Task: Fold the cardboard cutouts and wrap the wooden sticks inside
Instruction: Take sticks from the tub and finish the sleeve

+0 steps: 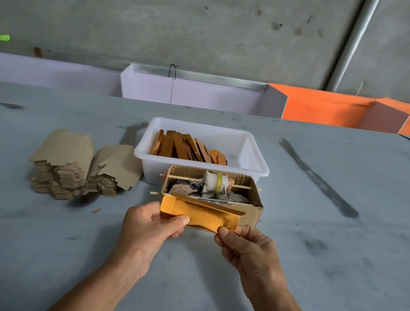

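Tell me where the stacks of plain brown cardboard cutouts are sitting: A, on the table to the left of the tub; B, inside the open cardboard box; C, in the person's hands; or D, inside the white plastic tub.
A: the brown cutout stacks lie on the grey table, left of the white tub, which holds gold-wrapped pieces.

Gold cutout (pixel 199 215) half folded in my hands, more stock on the table (pixel 22 233).

I hold the shiny gold cutout level above the table, my left hand (pixel 151 225) pinching its left end and my right hand (pixel 242 248) its lower right edge; its long top flap stands folded up. Two stacks of flat brown cutouts (pixel 82 167) lie to the left, plain side up, edges fanned. Wrapped gold pieces (pixel 186 149) lean on end in the left part of the white tub (pixel 249 157).
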Tool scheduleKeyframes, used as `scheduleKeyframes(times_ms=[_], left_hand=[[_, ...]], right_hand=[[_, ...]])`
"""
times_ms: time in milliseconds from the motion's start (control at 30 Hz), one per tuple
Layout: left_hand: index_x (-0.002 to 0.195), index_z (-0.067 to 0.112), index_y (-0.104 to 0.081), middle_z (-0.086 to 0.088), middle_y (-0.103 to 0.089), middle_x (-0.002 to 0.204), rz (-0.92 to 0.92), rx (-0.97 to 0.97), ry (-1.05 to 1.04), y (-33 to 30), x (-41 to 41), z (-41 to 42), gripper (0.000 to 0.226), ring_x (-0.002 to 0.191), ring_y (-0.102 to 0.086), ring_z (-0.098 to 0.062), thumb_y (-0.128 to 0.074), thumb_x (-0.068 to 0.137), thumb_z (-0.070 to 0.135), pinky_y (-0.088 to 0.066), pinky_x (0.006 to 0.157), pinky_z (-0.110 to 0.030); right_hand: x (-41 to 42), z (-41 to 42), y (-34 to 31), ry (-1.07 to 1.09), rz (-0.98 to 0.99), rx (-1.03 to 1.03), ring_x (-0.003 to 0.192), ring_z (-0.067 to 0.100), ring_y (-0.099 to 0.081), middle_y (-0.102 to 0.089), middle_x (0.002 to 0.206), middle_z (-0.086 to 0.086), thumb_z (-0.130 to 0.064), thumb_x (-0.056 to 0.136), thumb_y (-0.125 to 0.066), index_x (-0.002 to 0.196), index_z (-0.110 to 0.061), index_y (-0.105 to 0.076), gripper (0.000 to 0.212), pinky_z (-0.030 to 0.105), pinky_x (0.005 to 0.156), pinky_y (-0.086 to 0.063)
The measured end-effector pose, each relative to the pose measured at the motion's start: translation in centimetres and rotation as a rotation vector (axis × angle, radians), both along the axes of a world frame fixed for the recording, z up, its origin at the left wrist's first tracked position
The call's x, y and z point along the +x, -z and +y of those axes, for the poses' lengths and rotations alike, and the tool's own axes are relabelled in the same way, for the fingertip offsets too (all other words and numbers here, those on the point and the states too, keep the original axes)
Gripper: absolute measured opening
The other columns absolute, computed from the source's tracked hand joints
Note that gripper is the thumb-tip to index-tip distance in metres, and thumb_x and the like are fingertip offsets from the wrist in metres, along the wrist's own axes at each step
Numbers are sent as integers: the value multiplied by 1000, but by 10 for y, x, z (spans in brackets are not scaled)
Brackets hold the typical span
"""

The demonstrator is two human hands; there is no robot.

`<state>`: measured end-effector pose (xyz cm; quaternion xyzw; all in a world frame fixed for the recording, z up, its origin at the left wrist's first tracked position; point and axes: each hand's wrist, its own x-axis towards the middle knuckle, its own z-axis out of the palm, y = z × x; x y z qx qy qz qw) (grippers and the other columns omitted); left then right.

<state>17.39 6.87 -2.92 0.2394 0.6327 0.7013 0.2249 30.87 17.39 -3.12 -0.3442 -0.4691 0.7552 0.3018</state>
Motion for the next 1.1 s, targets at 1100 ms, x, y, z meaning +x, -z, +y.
scheduleKeyframes(times_ms=[1100], left_hand=[[86,-3,-66,-28,-67,82,-584,232,417,0,1,-4,26,69,-68,-35,-41,78,-2,-57,58,-36]], right_hand=[[-5,-2,21,-5,312,-177,62,9,-62,-64,72,1,-9,69,-66,85,-12,-63,16,20,52,-50]])
